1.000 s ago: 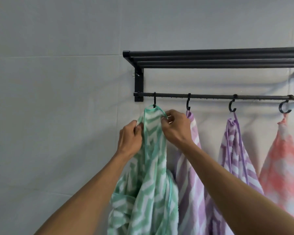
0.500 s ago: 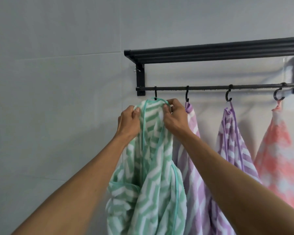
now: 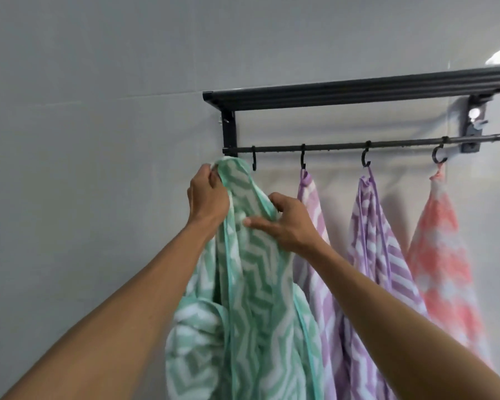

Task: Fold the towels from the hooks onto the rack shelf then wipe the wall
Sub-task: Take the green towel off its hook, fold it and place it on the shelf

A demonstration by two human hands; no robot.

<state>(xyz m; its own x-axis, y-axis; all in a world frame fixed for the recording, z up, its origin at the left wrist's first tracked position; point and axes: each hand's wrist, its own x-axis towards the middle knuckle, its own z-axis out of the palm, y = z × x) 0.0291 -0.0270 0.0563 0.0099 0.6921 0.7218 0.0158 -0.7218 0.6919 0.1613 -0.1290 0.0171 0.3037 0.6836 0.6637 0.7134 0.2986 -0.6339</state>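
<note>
**Green towel comes free of its hook**

While the left hand (image 3: pixel 207 197) pinches the top edge of the green towel (image 3: pixel 251 284), the right hand (image 3: pixel 286 223) grips a fold just below, thumb laid across the cloth. The towel hangs from both hands, beside the leftmost hook (image 3: pixel 253 161), now bare; a moment ago its loop sat on that hook. To fold well, spread the hands along one edge and find the corners. Two purple towels (image 3: pixel 367 235) and a pink towel (image 3: pixel 442 255) hang under the rack shelf (image 3: pixel 358 95).
</note>
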